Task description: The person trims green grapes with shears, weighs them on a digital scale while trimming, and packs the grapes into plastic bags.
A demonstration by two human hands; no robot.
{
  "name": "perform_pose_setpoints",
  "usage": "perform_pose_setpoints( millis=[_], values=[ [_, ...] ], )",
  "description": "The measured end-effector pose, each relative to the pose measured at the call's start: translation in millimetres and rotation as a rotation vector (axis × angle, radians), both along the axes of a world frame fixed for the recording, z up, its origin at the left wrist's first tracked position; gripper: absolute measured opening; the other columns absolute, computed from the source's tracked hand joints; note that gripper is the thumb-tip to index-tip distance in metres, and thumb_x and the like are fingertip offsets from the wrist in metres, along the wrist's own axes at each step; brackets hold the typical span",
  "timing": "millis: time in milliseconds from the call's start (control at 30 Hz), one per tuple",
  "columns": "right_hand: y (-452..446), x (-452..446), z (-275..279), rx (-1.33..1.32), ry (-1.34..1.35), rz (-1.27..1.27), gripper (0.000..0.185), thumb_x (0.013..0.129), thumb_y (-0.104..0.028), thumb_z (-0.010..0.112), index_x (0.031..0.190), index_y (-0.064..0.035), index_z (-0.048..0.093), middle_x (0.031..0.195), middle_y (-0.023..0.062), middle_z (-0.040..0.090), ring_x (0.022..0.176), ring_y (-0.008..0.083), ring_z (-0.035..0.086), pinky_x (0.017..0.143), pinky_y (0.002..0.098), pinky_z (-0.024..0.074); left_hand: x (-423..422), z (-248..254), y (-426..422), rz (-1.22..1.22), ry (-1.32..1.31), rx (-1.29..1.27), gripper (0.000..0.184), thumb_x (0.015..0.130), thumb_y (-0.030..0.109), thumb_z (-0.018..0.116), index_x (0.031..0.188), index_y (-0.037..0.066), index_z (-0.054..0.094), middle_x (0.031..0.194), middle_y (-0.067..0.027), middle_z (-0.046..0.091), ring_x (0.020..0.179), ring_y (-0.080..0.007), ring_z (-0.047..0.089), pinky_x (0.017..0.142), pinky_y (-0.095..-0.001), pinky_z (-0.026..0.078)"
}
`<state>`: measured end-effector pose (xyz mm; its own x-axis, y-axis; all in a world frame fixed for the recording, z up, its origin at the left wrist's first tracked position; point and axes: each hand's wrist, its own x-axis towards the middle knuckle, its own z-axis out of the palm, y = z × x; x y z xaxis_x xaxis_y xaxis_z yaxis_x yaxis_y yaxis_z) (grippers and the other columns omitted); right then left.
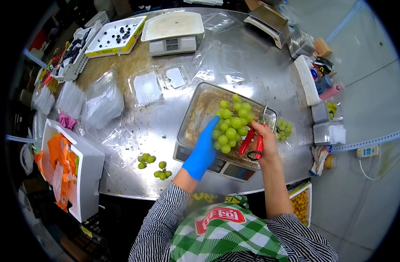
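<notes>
My left hand (202, 152), in a blue glove, holds a bunch of green grapes (231, 124) from its left side. The bunch is over the metal tray of a scale (195, 107). My bare right hand (265, 142) is closed around red-handled snips (247, 142), whose blades point up and away; its fingertips are at the right edge of the bunch. Two small grape clusters (146, 160) (163, 171) lie on the metal table left of the scale. A clear pack of grapes (284, 130) sits just right of the tray.
A white scale (173, 32) and a tray of dark berries (117, 37) stand at the back. Stacked clear packs (103, 100) lie at left, near a white foam box (88, 170) with orange bags. A white bin of tools (308, 81) is at right.
</notes>
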<state>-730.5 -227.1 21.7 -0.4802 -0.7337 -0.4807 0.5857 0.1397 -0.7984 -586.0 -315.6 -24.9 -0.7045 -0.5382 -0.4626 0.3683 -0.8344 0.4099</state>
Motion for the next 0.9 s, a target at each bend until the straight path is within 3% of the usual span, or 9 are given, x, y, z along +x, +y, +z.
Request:
perform_pose_setpoints(
  millis=[267, 333, 467, 500, 567, 633, 700, 800, 900],
  values=[
    [-11, 0, -4, 0.004, -0.026, 0.089, 0.046, 0.085, -0.027, 0.065, 0.122, -0.0063, 0.048, 0.109, 0.0093, 0.056, 0.098, 0.0162, 0.057, 0.063, 0.0306, 0.0560, 2, -32, -18, -0.072, 0.349, 0.312, 0.048, 0.094, 0.041, 0.048, 0.130, 0.010, 0.047, 0.128, -0.0127, 0.054, 0.112, -0.0295, 0.056, 0.091, -0.0460, 0.050],
    [-11, 0, -7, 0.031, -0.013, 0.078, 0.045, 0.087, -0.025, 0.062, 0.124, -0.0040, 0.047, 0.118, 0.0119, 0.055, 0.105, 0.0225, 0.056, 0.067, 0.0363, 0.0564, 4, -20, -18, -0.047, 0.349, 0.353, 0.049, 0.093, 0.043, 0.047, 0.129, 0.010, 0.047, 0.129, -0.0126, 0.052, 0.114, -0.0307, 0.054, 0.091, -0.0483, 0.049],
    [-7, -3, -10, 0.026, -0.042, 0.097, 0.049, 0.088, -0.024, 0.060, 0.128, -0.0025, 0.043, 0.126, 0.0154, 0.052, 0.110, 0.0267, 0.055, 0.069, 0.0389, 0.0566, 0, -40, -30, 0.009, 0.379, 0.169, 0.048, 0.094, 0.042, 0.046, 0.127, 0.008, 0.048, 0.130, -0.0127, 0.052, 0.117, -0.0284, 0.053, 0.095, -0.0438, 0.047],
    [-4, -3, -11, 0.026, -0.048, 0.090, 0.049, 0.088, -0.024, 0.060, 0.129, -0.0024, 0.042, 0.126, 0.0159, 0.052, 0.110, 0.0269, 0.055, 0.069, 0.0387, 0.0565, 1, -40, -29, 0.015, 0.327, 0.043, 0.043, 0.093, 0.032, 0.053, 0.127, 0.006, 0.047, 0.129, -0.0123, 0.053, 0.116, -0.0251, 0.054, 0.097, -0.0392, 0.047],
    [2, -3, -11, 0.027, -0.063, 0.074, 0.051, 0.088, -0.024, 0.060, 0.130, -0.0022, 0.041, 0.126, 0.0170, 0.052, 0.110, 0.0271, 0.056, 0.068, 0.0382, 0.0562, 3, -44, -30, -0.087, -0.157, -0.773, 0.039, 0.093, 0.031, 0.051, 0.125, 0.007, 0.049, 0.125, -0.0118, 0.056, 0.112, -0.0246, 0.056, 0.093, -0.0388, 0.049],
    [11, -5, -10, 0.045, -0.091, 0.077, 0.051, 0.088, -0.023, 0.060, 0.130, -0.0021, 0.040, 0.126, 0.0175, 0.052, 0.107, 0.0270, 0.057, 0.068, 0.0373, 0.0559, 5, -43, -30, -0.182, -0.509, -1.283, 0.039, 0.091, 0.030, 0.055, 0.122, 0.007, 0.051, 0.121, -0.0103, 0.059, 0.109, -0.0228, 0.059, 0.090, -0.0368, 0.050],
    [20, -4, -8, 0.049, -0.099, 0.058, 0.050, 0.089, -0.022, 0.059, 0.130, -0.0021, 0.040, 0.126, 0.0179, 0.052, 0.105, 0.0268, 0.059, 0.068, 0.0365, 0.0556, 5, -18, -26, -0.264, -0.715, -1.491, 0.041, 0.087, 0.028, 0.063, 0.119, 0.006, 0.053, 0.117, -0.0079, 0.062, 0.106, -0.0197, 0.060, 0.088, -0.0333, 0.051],
    [38, -3, -4, 0.042, -0.079, 0.023, 0.050, 0.089, -0.021, 0.057, 0.131, -0.0018, 0.039, 0.124, 0.0184, 0.053, 0.102, 0.0264, 0.061, 0.068, 0.0364, 0.0551, 4, -27, -23, -0.145, -0.481, -1.093, 0.045, 0.080, 0.027, 0.073, 0.116, 0.006, 0.056, 0.111, -0.0040, 0.065, 0.102, -0.0158, 0.062, 0.086, -0.0285, 0.050],
    [60, -3, -7, 0.025, -0.078, 0.025, 0.052, 0.088, -0.021, 0.060, 0.131, -0.0012, 0.039, 0.120, 0.0170, 0.055, 0.099, 0.0243, 0.061, 0.068, 0.0349, 0.0549, 10, -22, -21, 0.015, 0.035, -0.261, 0.043, 0.092, 0.029, 0.054, 0.126, 0.004, 0.049, 0.126, -0.0127, 0.055, 0.116, -0.0272, 0.054, 0.097, -0.0424, 0.046]
  ],
)
